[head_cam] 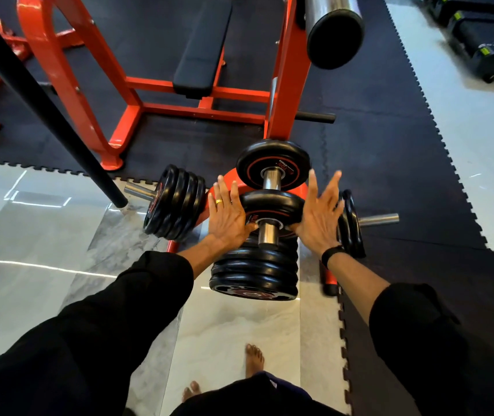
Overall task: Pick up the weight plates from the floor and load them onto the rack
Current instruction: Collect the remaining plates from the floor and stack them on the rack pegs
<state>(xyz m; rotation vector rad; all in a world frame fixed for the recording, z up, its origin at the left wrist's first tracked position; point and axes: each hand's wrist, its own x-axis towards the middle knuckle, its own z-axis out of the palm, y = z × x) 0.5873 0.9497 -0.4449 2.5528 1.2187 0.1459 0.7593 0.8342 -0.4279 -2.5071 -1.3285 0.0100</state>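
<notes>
An orange plate rack (233, 180) stands at the edge of the black matting, with chrome pegs sticking out in several directions. A small black weight plate (272, 202) sits on the middle peg facing me. My left hand (227, 216) and my right hand (317, 219) press flat against its face on either side of the peg, fingers straight and spread. Above it another black plate (272, 163) sits on the top peg. Below, a stack of several plates (254, 273) fills the lower peg. More plates hang on the left peg (176, 205) and the right peg (351, 223).
An orange bench frame (137, 94) with a black pad (203, 49) stands behind the rack. A black bar (41, 100) slants across the left. A chrome barbell sleeve (332, 28) juts in at the top. My bare feet (253, 360) stand on pale marble tiles.
</notes>
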